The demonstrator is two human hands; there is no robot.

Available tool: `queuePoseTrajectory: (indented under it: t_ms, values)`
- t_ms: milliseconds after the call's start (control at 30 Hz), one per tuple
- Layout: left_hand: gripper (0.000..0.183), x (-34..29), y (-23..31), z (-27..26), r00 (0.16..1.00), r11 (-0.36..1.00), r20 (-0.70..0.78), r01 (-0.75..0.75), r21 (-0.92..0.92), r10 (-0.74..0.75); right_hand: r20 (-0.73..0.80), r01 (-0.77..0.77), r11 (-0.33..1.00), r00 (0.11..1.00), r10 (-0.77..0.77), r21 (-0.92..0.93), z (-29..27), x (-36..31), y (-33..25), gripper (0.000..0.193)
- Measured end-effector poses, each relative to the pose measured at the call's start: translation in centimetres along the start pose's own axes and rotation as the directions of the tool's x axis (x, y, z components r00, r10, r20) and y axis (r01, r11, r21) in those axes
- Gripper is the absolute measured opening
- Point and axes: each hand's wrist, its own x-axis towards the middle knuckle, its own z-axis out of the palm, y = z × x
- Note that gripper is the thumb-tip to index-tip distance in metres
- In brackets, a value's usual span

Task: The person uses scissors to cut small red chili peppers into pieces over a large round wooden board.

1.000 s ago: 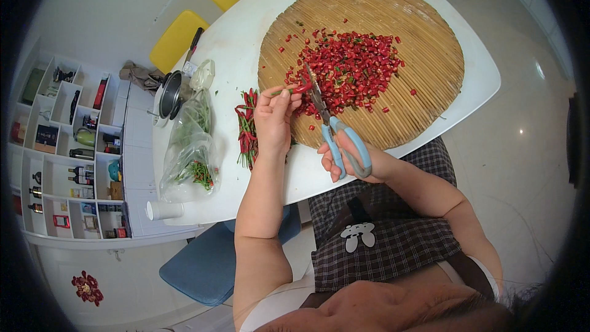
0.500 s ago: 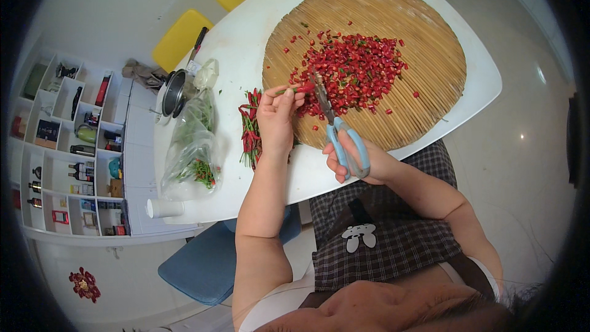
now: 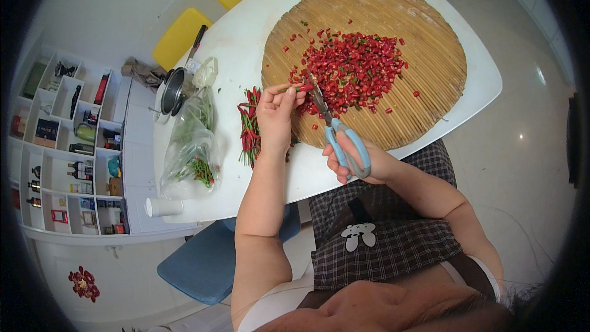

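Observation:
Between the fingertips of my left hand (image 3: 276, 110) is a red chili pepper (image 3: 302, 88), its tip pointing right. My right hand (image 3: 361, 161) is wrapped round the light-blue handles of a pair of scissors (image 3: 326, 117), whose blades reach up to the chili's right end. Below and beyond the blades, a heap of chopped red chili pieces (image 3: 359, 64) with green bits is spread over a round slatted wooden board (image 3: 430, 43). A pile of whole red chilies with green stems (image 3: 248, 128) lies on the table, left of my left hand and partly hidden by it.
The white table (image 3: 233, 61) carries a clear plastic bag of green-stemmed chilies (image 3: 190, 135), a black pan (image 3: 175, 91), a knife (image 3: 198, 38) and a white cup (image 3: 165, 207). Yellow chairs (image 3: 181, 40) stand beyond it, a blue chair (image 3: 209, 264) nearer. White shelves (image 3: 67, 147) are at the left.
The chili in my left hand looks shorter at its right end. The scissor blades have swung slightly left and closer together; both hands stay in nearly the same place.

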Motion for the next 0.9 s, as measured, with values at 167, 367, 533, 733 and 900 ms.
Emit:
queuePoseTrajectory:
  t_ms: [167,367,533,733,900]
  values:
    - [0.011,0.07,-0.03,-0.23,0.999,1.0,-0.039,-0.005,0.009,0.005,0.009,0.02,1.0,1.0,-0.02,-0.016,0.12,-0.05,0.09,0.042]
    - [0.011,-0.04,-0.17,0.39,0.998,0.998,-0.031,-0.048,-0.031,0.047,-0.004,0.001,1.0,1.0,0.0,0.017,-0.14,0.23,0.25,0.047]
    - [0.011,-0.16,-0.35,0.52,0.998,0.998,-0.01,-0.055,-0.039,0.055,0.044,0.019,1.0,0.999,-0.019,-0.01,-0.55,0.34,0.39,0.05]
    - [0.01,-0.35,0.2,0.6,1.0,0.999,-0.002,-0.017,0.027,0.017,0.045,0.025,0.999,0.999,-0.026,0.025,-0.66,0.23,0.6,0.048]
    - [0.011,-0.29,0.25,0.46,1.0,1.0,-0.003,-0.03,0.0,0.03,0.01,0.017,1.0,1.0,-0.017,-0.008,0.02,0.1,0.27,0.046]
